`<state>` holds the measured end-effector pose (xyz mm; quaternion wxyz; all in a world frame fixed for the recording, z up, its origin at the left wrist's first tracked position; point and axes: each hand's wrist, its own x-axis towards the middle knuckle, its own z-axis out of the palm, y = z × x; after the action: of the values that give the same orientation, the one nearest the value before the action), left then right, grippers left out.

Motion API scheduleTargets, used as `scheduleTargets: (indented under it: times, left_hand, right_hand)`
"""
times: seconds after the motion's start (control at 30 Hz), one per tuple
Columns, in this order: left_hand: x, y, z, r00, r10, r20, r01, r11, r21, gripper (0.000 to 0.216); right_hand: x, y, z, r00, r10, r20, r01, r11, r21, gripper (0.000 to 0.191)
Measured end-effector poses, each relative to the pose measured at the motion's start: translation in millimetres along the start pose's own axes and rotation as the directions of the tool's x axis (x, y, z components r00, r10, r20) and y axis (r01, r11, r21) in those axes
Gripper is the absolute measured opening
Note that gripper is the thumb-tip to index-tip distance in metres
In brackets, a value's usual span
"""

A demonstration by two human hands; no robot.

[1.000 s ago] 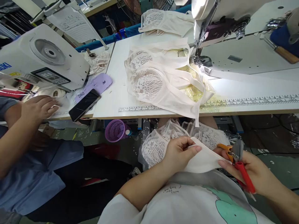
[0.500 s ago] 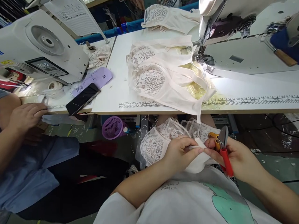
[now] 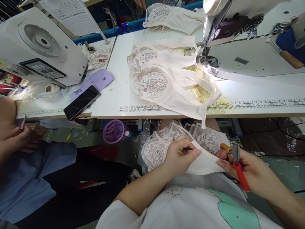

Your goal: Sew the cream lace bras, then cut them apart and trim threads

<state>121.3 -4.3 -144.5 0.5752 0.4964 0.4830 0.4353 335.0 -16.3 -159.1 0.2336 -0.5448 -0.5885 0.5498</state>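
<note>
In my lap lies a cream lace garment. My left hand is closed, pinching one end of its plain cream band. My right hand grips the other end of the band and also holds thread snips with red and orange handles, blades near the band's edge. The band is stretched between the two hands, below the table's front edge.
A pile of cream lace garments lies on the white table beside the sewing machine. A phone, a purple card and a second machine stand at left. A co-worker's hand is at far left; a purple basket sits under the table.
My hands drew apart again, pulling the band taut after coming together half a second ago. The co-worker's hand dropped from the table toward their lap.
</note>
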Motion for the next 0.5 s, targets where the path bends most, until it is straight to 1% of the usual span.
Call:
scheduleTargets:
  times: [0.07, 0.13, 0.2, 0.27, 0.33, 0.4, 0.43, 0.47, 0.5]
  left_hand:
    - [0, -2, 0, 1.000, -0.028, -0.010, 0.028, 1.000, -0.015, 0.024]
    - [0, -3, 0, 0.998, -0.049, -0.025, 0.049, 0.999, -0.025, 0.027]
    - [0, -4, 1, 0.998, -0.042, -0.044, 0.042, 0.999, -0.009, 0.030]
    - [0, -4, 1, 0.998, -0.010, -0.056, 0.013, 0.999, 0.042, 0.031]
    - [0, -4, 1, 0.998, 0.034, -0.052, -0.029, 0.993, 0.112, 0.031]
    - [0, -4, -1, 0.995, 0.100, -0.024, -0.093, 0.975, 0.202, 0.030]
    - [0, -3, -2, 0.986, 0.163, -0.021, -0.151, 0.950, 0.271, 0.025]
    - [0, -1, -4, 0.966, 0.257, -0.033, -0.228, 0.904, 0.362, 0.018]
    - [0, 2, -4, 0.925, 0.376, -0.048, -0.313, 0.829, 0.464, 0.011]
  right_hand:
    - [-2, 8, -4, 0.996, 0.054, 0.065, -0.059, 0.994, 0.087, 0.026]
    - [-4, 12, -4, 0.994, 0.092, 0.065, -0.102, 0.983, 0.154, 0.026]
    - [-6, 12, -1, 0.994, 0.105, 0.021, -0.107, 0.974, 0.200, 0.026]
    - [-8, 8, 3, 0.995, 0.089, -0.044, -0.077, 0.972, 0.223, 0.025]
    - [-10, 2, 6, 0.996, 0.060, -0.065, -0.044, 0.974, 0.220, 0.024]
    - [-11, -5, 7, 0.998, 0.044, -0.047, -0.033, 0.976, 0.213, 0.025]
    - [-11, -8, 7, 0.998, 0.047, -0.035, -0.039, 0.976, 0.213, 0.025]
    - [-10, -11, 7, 0.998, 0.055, -0.025, -0.048, 0.976, 0.214, 0.026]
    - [-9, -14, 6, 0.998, 0.062, -0.027, -0.055, 0.975, 0.214, 0.026]
